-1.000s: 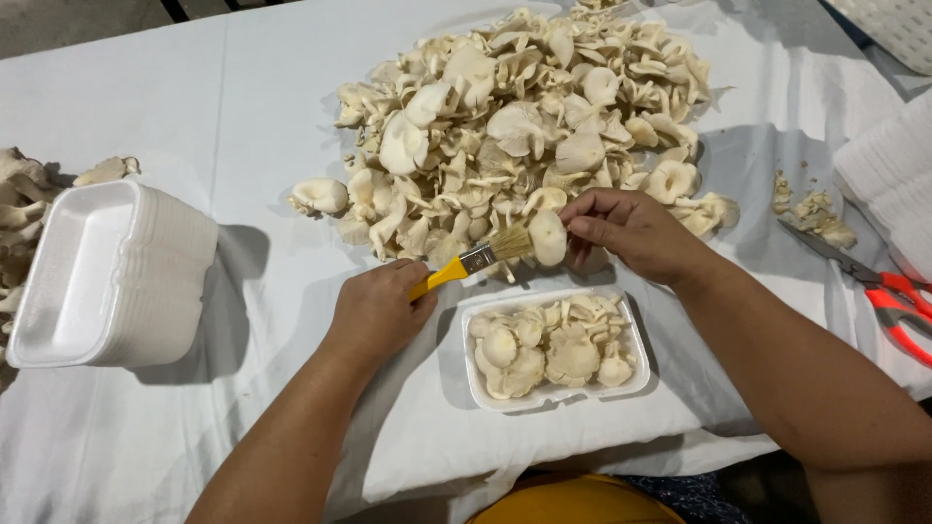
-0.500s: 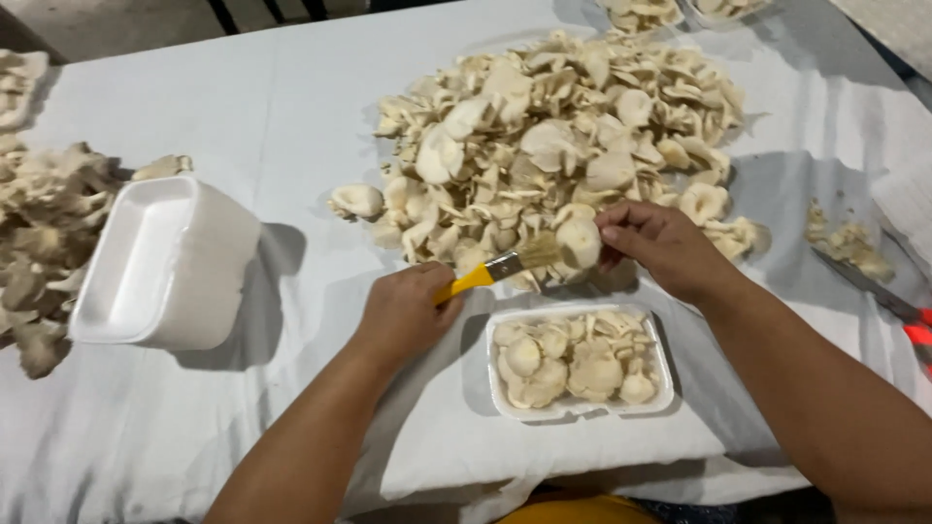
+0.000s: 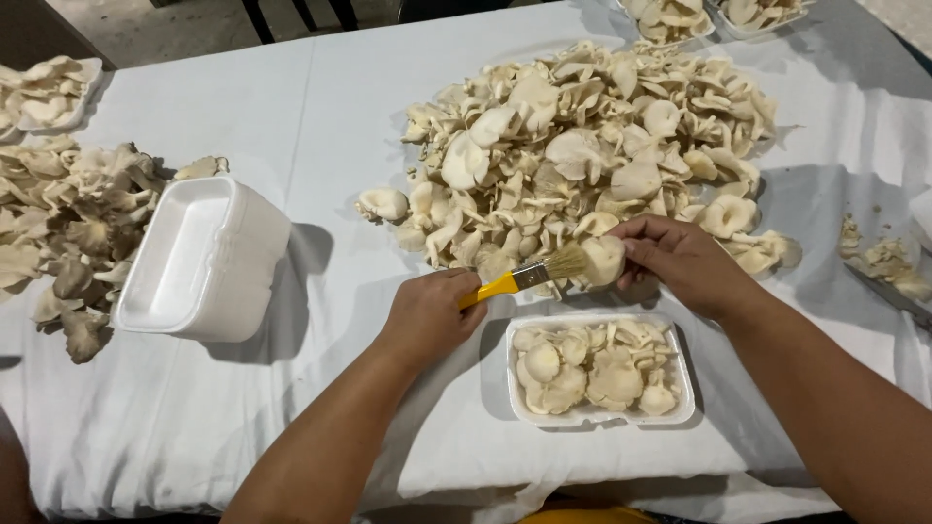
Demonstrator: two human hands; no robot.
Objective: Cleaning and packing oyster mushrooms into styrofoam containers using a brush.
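Observation:
My left hand (image 3: 427, 315) grips a yellow-handled paintbrush (image 3: 529, 277), whose pale bristles touch a single oyster mushroom (image 3: 604, 259). That mushroom is pinched in the fingers of my right hand (image 3: 680, 262), just above the table. Directly below both hands sits a white foam tray (image 3: 684, 383) filled with several mushrooms. Behind the hands spreads a big heap of oyster mushrooms (image 3: 582, 146) on the white tablecloth (image 3: 320, 126).
A stack of empty white foam trays (image 3: 199, 262) stands at the left, beside another mushroom pile (image 3: 68, 223). More filled trays (image 3: 670, 17) sit at the far edge. Mushroom scraps (image 3: 888, 260) lie at the right on a grey patch.
The view has shifted, so the scene sits further right and lower. The brush stays against the mushroom held in my right hand, with little change in the hands' grip.

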